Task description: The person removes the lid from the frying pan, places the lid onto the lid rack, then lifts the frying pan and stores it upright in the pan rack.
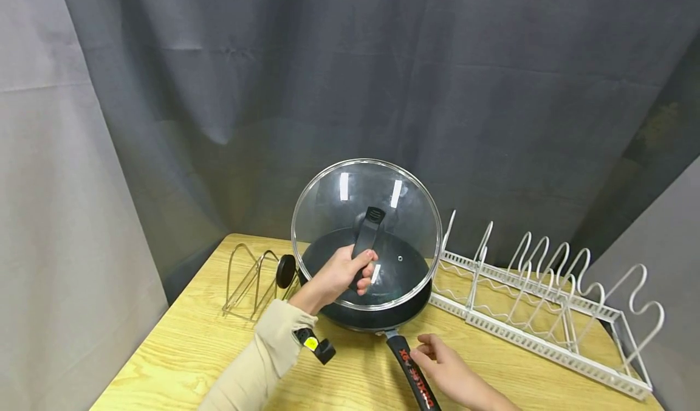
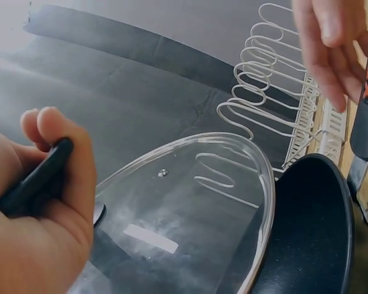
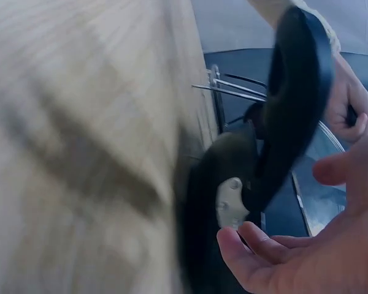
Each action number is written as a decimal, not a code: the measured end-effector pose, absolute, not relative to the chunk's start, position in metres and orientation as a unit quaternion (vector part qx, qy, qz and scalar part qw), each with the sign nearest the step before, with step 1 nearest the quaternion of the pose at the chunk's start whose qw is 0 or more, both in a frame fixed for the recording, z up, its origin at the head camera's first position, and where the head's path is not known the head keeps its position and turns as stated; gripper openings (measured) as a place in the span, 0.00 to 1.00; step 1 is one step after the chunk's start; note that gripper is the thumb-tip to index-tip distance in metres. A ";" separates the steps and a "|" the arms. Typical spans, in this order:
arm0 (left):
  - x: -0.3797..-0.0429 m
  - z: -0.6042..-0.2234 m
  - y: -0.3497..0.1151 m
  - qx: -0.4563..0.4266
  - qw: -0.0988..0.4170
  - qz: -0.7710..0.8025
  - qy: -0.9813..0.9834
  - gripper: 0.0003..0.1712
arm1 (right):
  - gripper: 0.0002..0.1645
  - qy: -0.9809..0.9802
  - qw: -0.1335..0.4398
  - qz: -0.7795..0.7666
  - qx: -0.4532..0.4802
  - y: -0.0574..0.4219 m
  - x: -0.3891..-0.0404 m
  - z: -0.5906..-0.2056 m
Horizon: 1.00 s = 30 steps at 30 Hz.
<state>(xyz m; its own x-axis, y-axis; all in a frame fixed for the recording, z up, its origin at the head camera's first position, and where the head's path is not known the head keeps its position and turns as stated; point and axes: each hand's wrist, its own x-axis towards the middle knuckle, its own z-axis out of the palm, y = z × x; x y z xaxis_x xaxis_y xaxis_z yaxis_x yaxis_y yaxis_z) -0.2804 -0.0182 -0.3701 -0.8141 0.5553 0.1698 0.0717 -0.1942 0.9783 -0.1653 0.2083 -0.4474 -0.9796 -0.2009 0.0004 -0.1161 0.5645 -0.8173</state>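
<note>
My left hand [image 1: 340, 272] grips the black handle [image 1: 369, 227] of a round glass lid [image 1: 322, 216] with a metal rim. The lid is raised and tilted over a dark frying pan [image 1: 377, 321], overlapping most of it in the head view. In the left wrist view, the pan [image 2: 313, 226] shows beyond the lid's rim. Beside the pan's black handle [image 1: 410, 368], which bears red letters, is my right hand [image 1: 448, 371], its fingers loosely bent and holding nothing. The right wrist view shows the right fingers [image 3: 264, 245] close to the handle's metal joint [image 3: 230, 202].
At the left of the wooden table [image 1: 164, 350] stands a small metal wire rack [image 1: 228, 277] with a black round piece [image 1: 285, 271] at its right side. A long white rack [image 1: 525, 339] with wavy wire dividers runs along the right. Behind hangs a dark grey curtain [image 1: 383, 64].
</note>
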 end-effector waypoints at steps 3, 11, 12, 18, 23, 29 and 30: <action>-0.277 -0.367 -0.021 0.268 0.158 0.719 0.622 0.12 | 0.24 0.892 0.019 -0.441 -0.096 0.209 -0.168 -0.440; -0.271 -0.360 -0.032 0.260 0.113 0.707 0.647 0.11 | 0.27 0.896 0.004 -0.433 -0.098 0.205 -0.174 -0.413; -0.270 -0.360 -0.034 0.258 0.108 0.708 0.648 0.11 | 0.28 0.896 0.007 -0.434 -0.099 0.205 -0.175 -0.410; -0.268 -0.360 -0.045 0.250 0.076 0.705 0.659 0.11 | 0.31 0.895 0.035 -0.430 -0.114 0.195 -0.180 -0.394; -0.266 -0.360 -0.058 0.247 0.053 0.695 0.674 0.14 | 0.31 0.895 0.048 -0.420 -0.141 0.186 -0.189 -0.390; -0.263 -0.355 -0.072 0.238 0.028 0.695 0.678 0.15 | 0.31 0.891 0.065 -0.416 -0.171 0.178 -0.199 -0.381; -0.263 -0.354 -0.074 0.235 0.024 0.696 0.678 0.15 | 0.31 0.890 0.067 -0.415 -0.175 0.176 -0.201 -0.379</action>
<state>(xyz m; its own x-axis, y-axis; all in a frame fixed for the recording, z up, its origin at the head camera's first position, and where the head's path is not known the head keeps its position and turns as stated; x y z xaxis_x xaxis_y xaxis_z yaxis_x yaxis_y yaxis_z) -0.2628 -0.0745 -0.3544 -0.8882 0.3522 0.2951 0.2853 -0.0808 0.9550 -0.2008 0.1761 -0.3792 -0.9296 -0.3676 0.0259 -0.2560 0.5934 -0.7631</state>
